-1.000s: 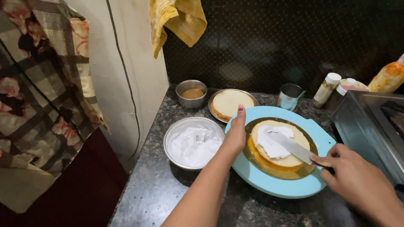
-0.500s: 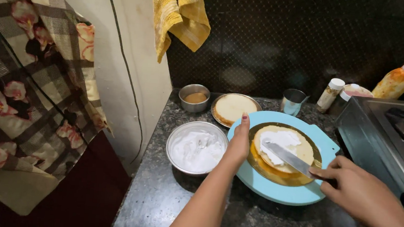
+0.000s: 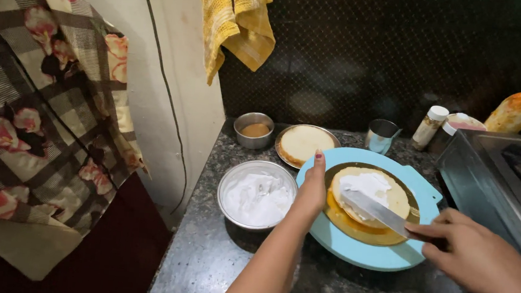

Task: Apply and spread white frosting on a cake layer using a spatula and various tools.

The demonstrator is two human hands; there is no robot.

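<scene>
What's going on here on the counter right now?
A person is icing a cake on a blue turntable. The right hand holds a spatula with its blade flat on the white cream on top. The left hand rests on the turntable's left rim. The cream covers only part of the top. A bowl of cream sits to the left, with another cake layer and a small bowl behind.

The light is dim and warm, falling from above and in front, so the dark back wall swallows detail and shows only faint soft glare patches. The bowl casts a shadow toward the viewer on the speckled surface. The checked cloth at the left edge looks stretched and slightly soft, and the right hand is a little blurred.
</scene>
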